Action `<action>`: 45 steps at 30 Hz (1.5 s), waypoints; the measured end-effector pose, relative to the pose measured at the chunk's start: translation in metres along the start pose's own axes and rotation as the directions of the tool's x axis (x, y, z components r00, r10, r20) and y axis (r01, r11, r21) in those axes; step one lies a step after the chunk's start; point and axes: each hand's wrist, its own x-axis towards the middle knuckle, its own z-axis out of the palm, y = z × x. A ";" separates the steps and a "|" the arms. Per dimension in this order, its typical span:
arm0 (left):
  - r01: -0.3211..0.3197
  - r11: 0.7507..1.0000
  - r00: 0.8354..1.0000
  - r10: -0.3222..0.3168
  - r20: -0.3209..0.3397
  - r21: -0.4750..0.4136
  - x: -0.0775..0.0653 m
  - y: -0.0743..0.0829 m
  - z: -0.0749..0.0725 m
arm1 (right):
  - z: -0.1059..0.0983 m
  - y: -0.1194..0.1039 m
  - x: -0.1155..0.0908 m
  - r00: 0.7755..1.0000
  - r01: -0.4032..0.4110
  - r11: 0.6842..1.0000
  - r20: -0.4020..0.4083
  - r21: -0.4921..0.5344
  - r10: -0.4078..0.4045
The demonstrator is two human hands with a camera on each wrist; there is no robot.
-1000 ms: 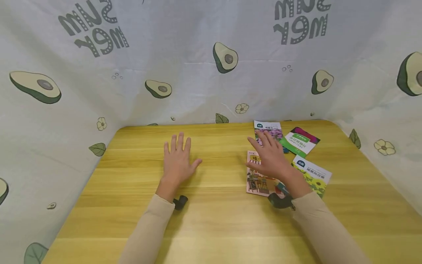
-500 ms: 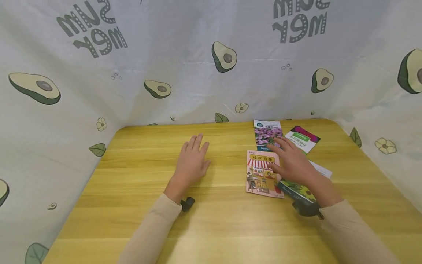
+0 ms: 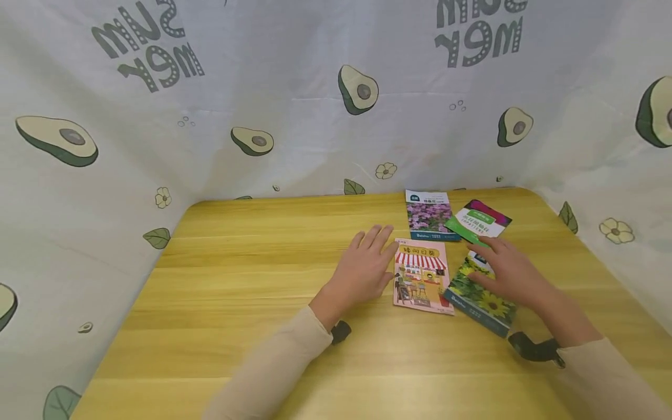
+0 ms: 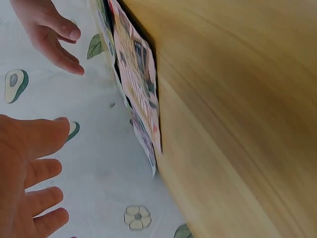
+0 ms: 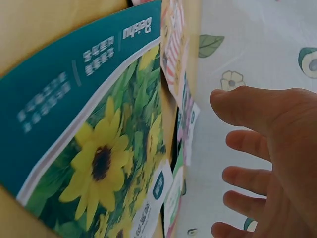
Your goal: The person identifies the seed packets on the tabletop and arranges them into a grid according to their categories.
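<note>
We see the left hand [image 3: 362, 265], fingers loosely extended, with the pink packet [image 3: 422, 283] just to its right on the worktop [image 3: 236, 280]. The right hand [image 3: 511, 271], fingers spread (the thumb stands apart in the right wrist view), hovers over the sunflower packet [image 3: 480, 298]; beyond that hand we find the green packet [image 3: 479, 224], and farther to its left the purple-flowered packet [image 3: 429, 216].

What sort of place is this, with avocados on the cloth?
Probably an indoor work corner, curtained off: there's a yellow wood-grain table, white avocado-printed cloth hanging behind and beside it, and four flat, colourful rectangular packets on top.
</note>
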 end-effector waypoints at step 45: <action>-0.064 0.983 0.993 0.080 0.090 -0.170 0.056 0.063 0.026 | 0.025 0.015 -0.017 0.958 -0.172 0.982 0.248 0.084 0.146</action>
